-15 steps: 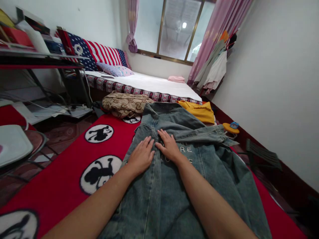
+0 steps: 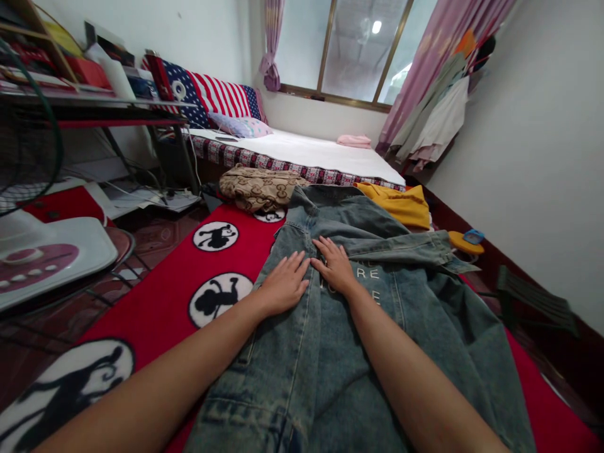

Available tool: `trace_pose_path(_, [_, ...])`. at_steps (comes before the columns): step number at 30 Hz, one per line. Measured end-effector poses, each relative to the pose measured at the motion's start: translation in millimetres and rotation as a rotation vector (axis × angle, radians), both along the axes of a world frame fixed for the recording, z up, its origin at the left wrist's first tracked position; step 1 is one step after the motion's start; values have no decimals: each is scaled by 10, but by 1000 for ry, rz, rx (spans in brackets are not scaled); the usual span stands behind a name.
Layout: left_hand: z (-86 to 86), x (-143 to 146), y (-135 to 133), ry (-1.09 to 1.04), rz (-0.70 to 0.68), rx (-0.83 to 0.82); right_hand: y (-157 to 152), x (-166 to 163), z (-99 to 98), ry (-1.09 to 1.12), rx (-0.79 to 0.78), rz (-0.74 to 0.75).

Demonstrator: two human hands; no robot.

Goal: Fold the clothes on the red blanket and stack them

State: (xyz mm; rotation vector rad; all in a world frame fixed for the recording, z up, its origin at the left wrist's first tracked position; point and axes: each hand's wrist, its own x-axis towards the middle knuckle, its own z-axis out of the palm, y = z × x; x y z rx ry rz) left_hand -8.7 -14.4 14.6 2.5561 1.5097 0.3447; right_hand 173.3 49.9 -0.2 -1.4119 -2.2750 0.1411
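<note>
the denim jacket (image 2: 349,377) lies spread on the red blanket (image 2: 160,296), one sleeve (image 2: 406,246) folded across it. the left hand (image 2: 285,283) and right hand (image 2: 335,265) rest palm down on it, fingers extended, gripping nothing. beside the right hand, pale lettering (image 2: 368,274) reads "re", with "e" below; the rest is hidden or unclear. beyond, the beige cloth (image 2: 264,187) bears repeated g shapes.

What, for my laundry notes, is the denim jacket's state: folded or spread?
Partly folded: one sleeve lies across the denim jacket, partly covering its lettering.
</note>
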Motion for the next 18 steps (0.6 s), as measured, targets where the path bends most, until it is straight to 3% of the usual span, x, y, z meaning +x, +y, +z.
trace_pose_path(7, [31,-246,-693,0,-131,-43,-3,-9,-16,142,39,-8])
trace_pose_path(12, [85,-385,-1160,-74,-284,-169,-49,-10,22,347,261,-68])
trace_pose_path(15, [228,-464,-1296,-64,-355,-280,-82,-27,56,226,218,-19])
trace_pose_path(18, [478,-529,-1296,-44,-402,-358,-94,-58,68,124,156,3])
